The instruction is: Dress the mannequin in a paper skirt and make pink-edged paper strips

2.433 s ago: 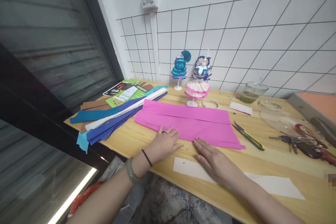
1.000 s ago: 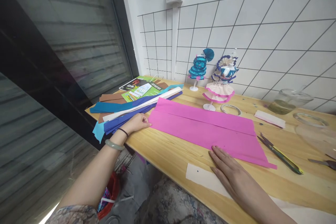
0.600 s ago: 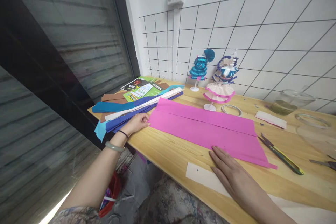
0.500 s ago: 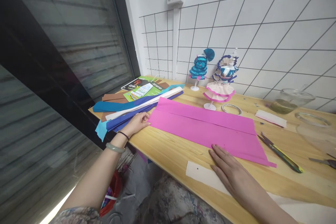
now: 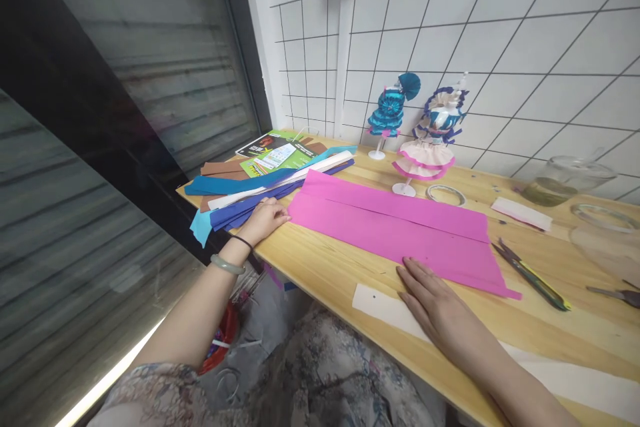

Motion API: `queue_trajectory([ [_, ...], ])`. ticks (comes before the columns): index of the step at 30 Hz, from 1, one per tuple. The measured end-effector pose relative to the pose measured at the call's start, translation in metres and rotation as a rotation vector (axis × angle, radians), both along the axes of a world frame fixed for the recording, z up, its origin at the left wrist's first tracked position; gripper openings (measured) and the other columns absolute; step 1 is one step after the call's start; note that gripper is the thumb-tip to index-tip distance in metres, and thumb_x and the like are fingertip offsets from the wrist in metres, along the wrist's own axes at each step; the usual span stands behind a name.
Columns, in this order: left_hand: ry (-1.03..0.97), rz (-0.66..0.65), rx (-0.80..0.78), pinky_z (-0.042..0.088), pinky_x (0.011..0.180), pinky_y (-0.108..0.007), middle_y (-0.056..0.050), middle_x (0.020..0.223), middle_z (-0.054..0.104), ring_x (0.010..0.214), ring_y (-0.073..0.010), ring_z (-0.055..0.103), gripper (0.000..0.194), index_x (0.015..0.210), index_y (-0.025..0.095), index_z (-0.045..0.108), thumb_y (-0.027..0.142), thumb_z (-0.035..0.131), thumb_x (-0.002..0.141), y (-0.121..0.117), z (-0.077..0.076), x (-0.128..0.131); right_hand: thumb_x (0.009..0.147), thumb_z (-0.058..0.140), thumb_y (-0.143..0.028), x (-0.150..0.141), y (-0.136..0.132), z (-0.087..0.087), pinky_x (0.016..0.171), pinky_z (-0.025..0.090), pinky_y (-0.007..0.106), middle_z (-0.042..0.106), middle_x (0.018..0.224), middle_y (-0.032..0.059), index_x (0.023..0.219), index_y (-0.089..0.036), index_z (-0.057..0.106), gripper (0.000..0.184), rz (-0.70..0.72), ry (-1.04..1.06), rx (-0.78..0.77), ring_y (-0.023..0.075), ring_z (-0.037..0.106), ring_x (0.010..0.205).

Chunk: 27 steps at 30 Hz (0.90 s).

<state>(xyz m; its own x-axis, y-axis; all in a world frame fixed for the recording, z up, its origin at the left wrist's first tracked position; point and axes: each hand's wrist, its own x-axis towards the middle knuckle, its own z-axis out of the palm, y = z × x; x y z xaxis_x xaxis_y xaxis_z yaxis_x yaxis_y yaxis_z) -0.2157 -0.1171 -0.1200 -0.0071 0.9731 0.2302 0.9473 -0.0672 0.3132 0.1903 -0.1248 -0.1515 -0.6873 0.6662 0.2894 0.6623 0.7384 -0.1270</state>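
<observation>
Our left hand: curled, pinch unclear | our right hand: flat, fingers nearly together | pink paper: stretching between and beyond both grips on the worktop | we'd press lightly, evenly, avoiding creases

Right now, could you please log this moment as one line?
left hand: fingertips at left end of pink sheet | right hand: flat, fingertips at its near edge | scissors: on table, right of sheet
</observation>
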Motion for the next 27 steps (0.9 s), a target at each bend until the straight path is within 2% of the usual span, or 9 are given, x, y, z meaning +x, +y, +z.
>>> queue_trajectory([
  [5, 0.141, 0.047, -0.010, 0.034, 0.086, -0.038, -0.011, 0.092, 0.055, 0.100, -0.0272, 0.042, 0.020, 0.077, 0.018, 0.066, 0.030, 0.051, 0.082, -0.007, 0.011, 0.023, 0.093, 0.032, -0.038, 0.000, -0.001, 0.001, 0.104, 0.035, 0.046, 0.041, 0.138, 0.0173, 0.127, -0.007, 0.050, 0.050, 0.006, -0.026, 0.007, 0.0283, 0.038, 0.127],
  [11, 0.260, 0.154, -0.089, 0.036, 0.081, -0.037, -0.016, 0.086, 0.057, 0.088, -0.0261, 0.051, 0.028, 0.081, 0.009, 0.066, 0.020, 0.041, 0.085, -0.003, 0.007, 0.052, 0.093, 0.032, -0.036, 0.000, 0.000, 0.002, 0.106, 0.033, 0.045, 0.043, 0.136, 0.0184, 0.126, -0.005, 0.051, 0.049, 0.029, -0.012, 0.018, 0.0276, 0.036, 0.129],
  [14, 0.304, 0.237, -0.104, 0.036, 0.079, -0.038, -0.019, 0.088, 0.059, 0.088, -0.0282, 0.053, 0.036, 0.084, 0.006, 0.067, 0.032, 0.043, 0.086, -0.001, 0.003, 0.071, 0.094, 0.031, -0.034, -0.001, 0.000, 0.000, 0.106, 0.033, 0.046, 0.044, 0.136, 0.0174, 0.125, -0.005, 0.052, 0.048, 0.041, -0.009, 0.015, 0.0275, 0.033, 0.130],
  [20, 0.354, 0.419, -0.091, 0.034, 0.075, -0.045, -0.027, 0.091, 0.060, 0.091, -0.0374, 0.052, 0.070, 0.078, 0.003, 0.068, 0.067, 0.037, 0.078, -0.001, 0.004, 0.104, 0.093, 0.034, -0.032, -0.002, -0.001, 0.002, 0.105, 0.035, 0.045, 0.044, 0.136, 0.0178, 0.125, -0.005, 0.052, 0.046, 0.029, -0.021, 0.032, 0.0273, 0.035, 0.129],
  [23, 0.363, 0.474, -0.117, 0.032, 0.074, -0.045, -0.027, 0.089, 0.062, 0.089, -0.0377, 0.054, 0.076, 0.078, 0.005, 0.068, 0.073, 0.036, 0.073, 0.000, 0.008, 0.111, 0.093, 0.034, -0.031, -0.002, -0.001, 0.004, 0.105, 0.035, 0.045, 0.045, 0.134, 0.0181, 0.124, -0.004, 0.053, 0.045, 0.035, -0.035, 0.038, 0.0277, 0.036, 0.128],
  [27, 0.338, 0.485, -0.124, 0.030, 0.077, -0.047, -0.027, 0.086, 0.063, 0.084, -0.0370, 0.056, 0.080, 0.091, 0.005, 0.066, 0.076, 0.035, 0.071, 0.000, 0.012, 0.117, 0.093, 0.035, -0.031, -0.002, -0.001, 0.004, 0.105, 0.035, 0.044, 0.045, 0.134, 0.0197, 0.124, -0.003, 0.053, 0.045, 0.030, -0.031, 0.044, 0.0280, 0.037, 0.128],
])
